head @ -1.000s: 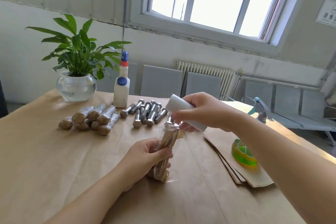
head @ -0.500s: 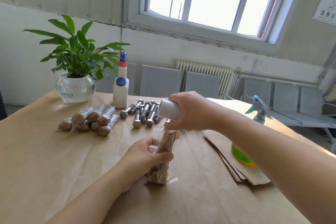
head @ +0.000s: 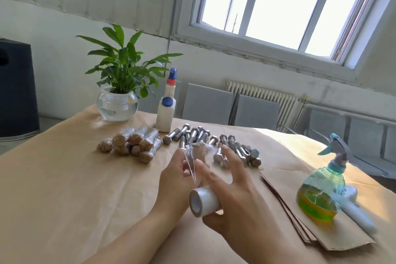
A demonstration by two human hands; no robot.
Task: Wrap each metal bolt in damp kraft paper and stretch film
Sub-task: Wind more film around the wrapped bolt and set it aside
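Note:
My left hand grips a bolt wrapped in kraft paper; the bolt is almost wholly hidden behind the hand and my right fingers. A strip of clear stretch film runs from it down to the white film roll. My right hand holds that roll between thumb and palm, just below and right of my left hand, with its fingers spread. Several finished wrapped bolts lie piled at the back left. Several bare metal bolts lie beyond my hands.
A stack of kraft paper sheets lies at the right with a green spray bottle on it and a white object beside that. A white glue bottle and a potted plant stand at the back.
My right hand has brought the film roll from above the bolt down toward me, drawing film out. My left hand has lifted the bolt off the table. The view has swung and tilted.

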